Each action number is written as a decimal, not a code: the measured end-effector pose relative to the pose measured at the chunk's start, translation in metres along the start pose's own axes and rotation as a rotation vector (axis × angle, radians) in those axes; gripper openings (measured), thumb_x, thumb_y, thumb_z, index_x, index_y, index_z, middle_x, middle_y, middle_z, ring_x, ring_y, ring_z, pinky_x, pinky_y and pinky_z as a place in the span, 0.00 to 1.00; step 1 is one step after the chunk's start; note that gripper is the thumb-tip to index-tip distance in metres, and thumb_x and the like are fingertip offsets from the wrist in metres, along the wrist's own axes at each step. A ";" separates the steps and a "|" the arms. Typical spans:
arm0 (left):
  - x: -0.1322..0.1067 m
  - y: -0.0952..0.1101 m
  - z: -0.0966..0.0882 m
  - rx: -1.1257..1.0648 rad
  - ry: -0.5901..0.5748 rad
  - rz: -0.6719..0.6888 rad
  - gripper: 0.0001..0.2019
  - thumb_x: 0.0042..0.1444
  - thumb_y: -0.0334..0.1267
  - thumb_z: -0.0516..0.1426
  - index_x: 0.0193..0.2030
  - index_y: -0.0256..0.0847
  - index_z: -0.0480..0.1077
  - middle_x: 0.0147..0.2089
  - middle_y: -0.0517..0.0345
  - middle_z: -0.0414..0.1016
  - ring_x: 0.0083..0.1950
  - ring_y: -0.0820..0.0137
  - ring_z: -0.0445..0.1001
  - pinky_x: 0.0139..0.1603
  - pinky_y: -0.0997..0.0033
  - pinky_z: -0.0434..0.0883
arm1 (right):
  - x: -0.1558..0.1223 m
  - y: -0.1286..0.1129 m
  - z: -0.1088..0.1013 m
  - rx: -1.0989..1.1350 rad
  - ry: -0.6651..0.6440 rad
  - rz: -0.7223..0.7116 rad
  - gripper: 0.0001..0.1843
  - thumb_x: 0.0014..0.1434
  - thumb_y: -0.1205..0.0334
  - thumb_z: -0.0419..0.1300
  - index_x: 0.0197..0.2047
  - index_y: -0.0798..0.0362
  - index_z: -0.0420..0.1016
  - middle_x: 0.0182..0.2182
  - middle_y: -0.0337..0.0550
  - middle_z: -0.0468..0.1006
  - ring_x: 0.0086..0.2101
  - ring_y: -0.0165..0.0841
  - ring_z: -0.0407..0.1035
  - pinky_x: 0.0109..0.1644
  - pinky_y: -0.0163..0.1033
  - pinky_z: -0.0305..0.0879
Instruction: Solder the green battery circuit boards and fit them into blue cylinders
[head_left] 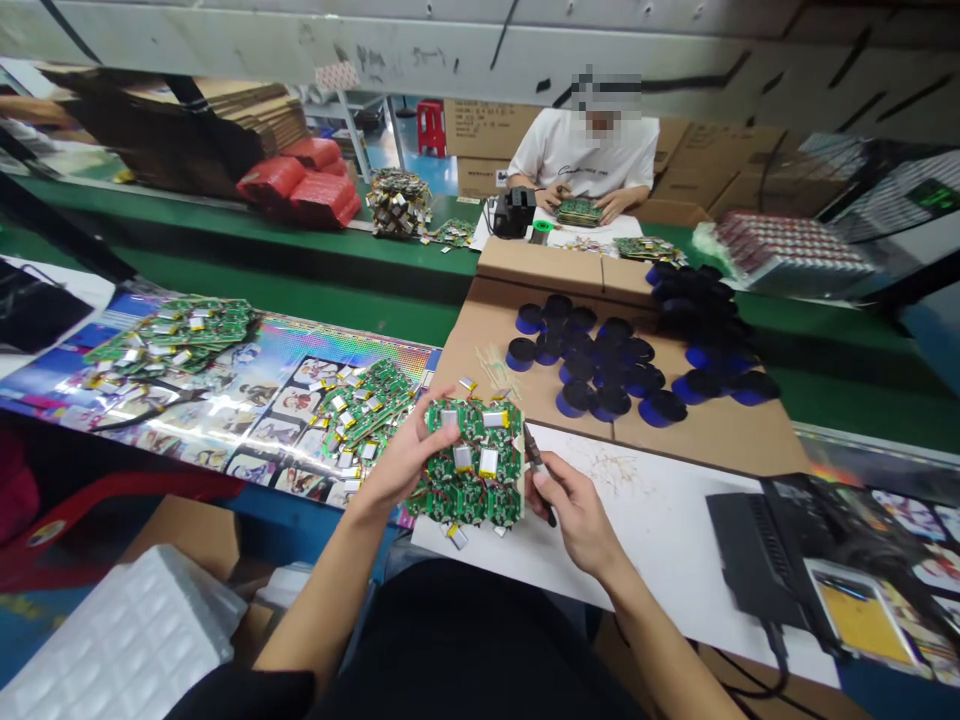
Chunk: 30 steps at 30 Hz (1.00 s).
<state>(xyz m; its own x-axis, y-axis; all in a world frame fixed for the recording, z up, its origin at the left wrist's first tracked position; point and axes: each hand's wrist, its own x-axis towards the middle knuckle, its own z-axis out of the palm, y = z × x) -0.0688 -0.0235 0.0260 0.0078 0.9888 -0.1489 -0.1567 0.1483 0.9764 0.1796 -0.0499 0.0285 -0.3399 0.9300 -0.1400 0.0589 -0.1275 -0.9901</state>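
Observation:
My left hand [405, 458] holds up a panel of green circuit boards [472, 462] with small silver pouch batteries wired onto them. My right hand [574, 512] is shut around a soldering iron [538, 465], whose tip sits close to the panel's right edge. Beneath the hands lies a white sheet [637, 520] with scattered wire clippings. A loose battery [455, 536] rests on the sheet's near edge. To the left, a heap of similar boards [364, 420] lies on a printed mat [270, 425].
A second heap of boards [172, 335] lies further left. Several dark round blue-edged spools [607, 365] stand on cardboard [525, 265]. A black device [772, 545] sits at right, and white foam [112, 640] at lower left. Across the green bench, a person [581, 150] handles boards.

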 end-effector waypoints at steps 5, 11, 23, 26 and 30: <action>-0.011 -0.013 0.016 -0.200 0.053 -0.184 0.27 0.53 0.58 0.71 0.49 0.38 0.77 0.42 0.49 0.85 0.40 0.58 0.84 0.42 0.63 0.80 | 0.004 0.001 0.005 0.176 -0.062 0.081 0.21 0.67 0.39 0.60 0.38 0.50 0.71 0.27 0.37 0.71 0.24 0.30 0.63 0.27 0.36 0.61; -0.005 -0.011 0.022 -0.260 0.024 -0.171 0.27 0.49 0.56 0.73 0.48 0.41 0.76 0.41 0.54 0.84 0.39 0.62 0.83 0.40 0.67 0.79 | 0.010 0.006 0.012 0.499 -0.130 0.174 0.22 0.61 0.40 0.63 0.41 0.52 0.73 0.25 0.37 0.69 0.21 0.30 0.63 0.21 0.35 0.61; -0.001 -0.004 0.009 -0.092 0.166 0.009 0.23 0.54 0.54 0.71 0.46 0.40 0.76 0.45 0.53 0.85 0.45 0.61 0.83 0.45 0.67 0.78 | -0.013 0.007 -0.013 -0.166 -0.102 0.058 0.25 0.72 0.43 0.58 0.60 0.51 0.79 0.37 0.43 0.79 0.33 0.32 0.69 0.38 0.37 0.67; 0.000 -0.004 0.008 -0.057 0.161 0.008 0.24 0.53 0.56 0.71 0.47 0.40 0.76 0.44 0.53 0.85 0.44 0.60 0.83 0.44 0.66 0.78 | -0.018 0.011 -0.009 -0.156 -0.109 0.088 0.26 0.72 0.42 0.57 0.58 0.53 0.79 0.34 0.42 0.78 0.31 0.31 0.67 0.36 0.36 0.66; 0.000 -0.006 0.007 -0.072 0.139 -0.002 0.24 0.54 0.56 0.70 0.47 0.40 0.76 0.43 0.54 0.84 0.38 0.63 0.82 0.40 0.67 0.78 | -0.018 0.014 -0.005 -0.077 -0.119 0.099 0.27 0.71 0.41 0.57 0.56 0.55 0.79 0.35 0.43 0.78 0.31 0.31 0.67 0.37 0.37 0.67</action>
<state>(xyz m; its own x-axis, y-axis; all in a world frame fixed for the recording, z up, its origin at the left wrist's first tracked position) -0.0608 -0.0245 0.0217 -0.1278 0.9761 -0.1758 -0.2274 0.1437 0.9631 0.1910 -0.0666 0.0176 -0.4376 0.8661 -0.2418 0.1681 -0.1853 -0.9682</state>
